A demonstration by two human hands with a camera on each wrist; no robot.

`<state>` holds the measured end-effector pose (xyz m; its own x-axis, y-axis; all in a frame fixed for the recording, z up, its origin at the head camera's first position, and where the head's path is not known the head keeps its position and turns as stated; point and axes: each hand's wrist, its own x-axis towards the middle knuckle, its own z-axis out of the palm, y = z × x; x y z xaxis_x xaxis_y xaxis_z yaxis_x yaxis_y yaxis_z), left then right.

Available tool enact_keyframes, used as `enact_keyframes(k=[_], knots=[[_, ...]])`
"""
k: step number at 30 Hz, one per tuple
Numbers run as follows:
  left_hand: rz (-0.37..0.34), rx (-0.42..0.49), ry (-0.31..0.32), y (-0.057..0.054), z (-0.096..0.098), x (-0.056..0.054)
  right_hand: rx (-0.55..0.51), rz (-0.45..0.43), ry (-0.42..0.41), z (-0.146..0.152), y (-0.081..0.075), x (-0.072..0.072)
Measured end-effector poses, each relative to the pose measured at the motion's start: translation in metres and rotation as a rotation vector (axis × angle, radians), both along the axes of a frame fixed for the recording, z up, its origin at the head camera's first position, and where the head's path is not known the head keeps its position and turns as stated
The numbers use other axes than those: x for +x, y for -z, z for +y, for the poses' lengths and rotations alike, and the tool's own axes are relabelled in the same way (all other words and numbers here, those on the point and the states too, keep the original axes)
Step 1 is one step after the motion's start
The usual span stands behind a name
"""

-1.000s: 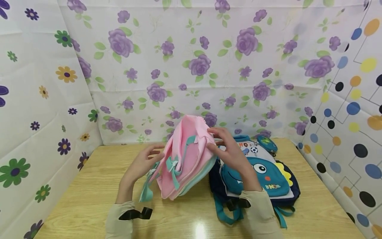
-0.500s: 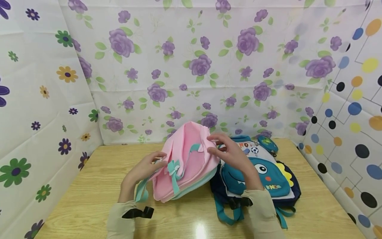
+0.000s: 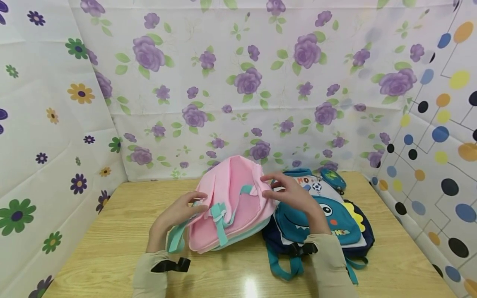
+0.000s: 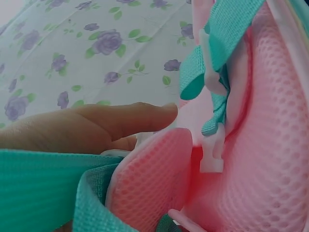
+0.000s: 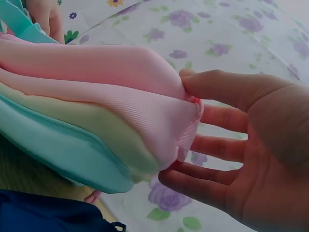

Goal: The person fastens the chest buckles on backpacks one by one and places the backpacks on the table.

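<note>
A pink backpack (image 3: 238, 190) with mint-green webbing straps stands tilted at mid-table, its padded mesh back and shoulder straps towards me. My left hand (image 3: 182, 211) holds its left side by a shoulder strap; in the left wrist view the thumb lies straight beside the pink mesh padding (image 4: 149, 179) while the other fingers are mostly hidden. At the opposite end, my right hand (image 3: 292, 194) grips the bag's edge. The right wrist view shows its thumb (image 5: 217, 87) on the pink rim and its fingers round the end. A white buckle (image 4: 212, 154) hangs from a mint strap.
A navy and teal dinosaur backpack (image 3: 320, 219) lies to the right, partly under my right forearm, its straps trailing towards me. A small teal round pouch (image 3: 333, 179) is at its top corner. Patterned cloth walls (image 3: 231, 95) enclose the wooden table (image 3: 141, 194).
The pink backpack has tipped lower and spread wider between my hands, its mesh back turning more towards me. Both hands keep hold and have shifted slightly downward. The dinosaur backpack stays put.
</note>
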<state>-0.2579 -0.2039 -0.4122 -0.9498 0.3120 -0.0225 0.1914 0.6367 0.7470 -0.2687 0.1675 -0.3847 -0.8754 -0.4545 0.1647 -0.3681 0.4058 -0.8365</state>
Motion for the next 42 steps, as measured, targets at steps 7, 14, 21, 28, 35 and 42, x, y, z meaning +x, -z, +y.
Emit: enact_keyframes(k=[7, 14, 21, 28, 35, 42], knots=[[0.001, -0.007, 0.014, -0.005, -0.006, 0.005, 0.033, -0.084, -0.053, -0.006, 0.012, -0.01], [-0.063, 0.013, -0.031, -0.01, -0.01, 0.006, 0.084, -0.144, -0.094, -0.016, 0.024, -0.013], [-0.058, -0.015, -0.034, -0.008, -0.013, 0.005, 0.146, -0.158, -0.11, -0.023, 0.035, -0.016], [-0.056, -0.038, -0.032, -0.008, -0.015, 0.006, 0.179, -0.18, -0.075, -0.029, 0.042, -0.017], [-0.021, -0.065, -0.02, -0.006, -0.014, 0.006, 0.221, -0.223, -0.06, -0.035, 0.045, -0.017], [-0.01, -0.069, -0.012, -0.003, -0.013, 0.006, 0.311, -0.137, -0.04, -0.037, 0.047, -0.017]])
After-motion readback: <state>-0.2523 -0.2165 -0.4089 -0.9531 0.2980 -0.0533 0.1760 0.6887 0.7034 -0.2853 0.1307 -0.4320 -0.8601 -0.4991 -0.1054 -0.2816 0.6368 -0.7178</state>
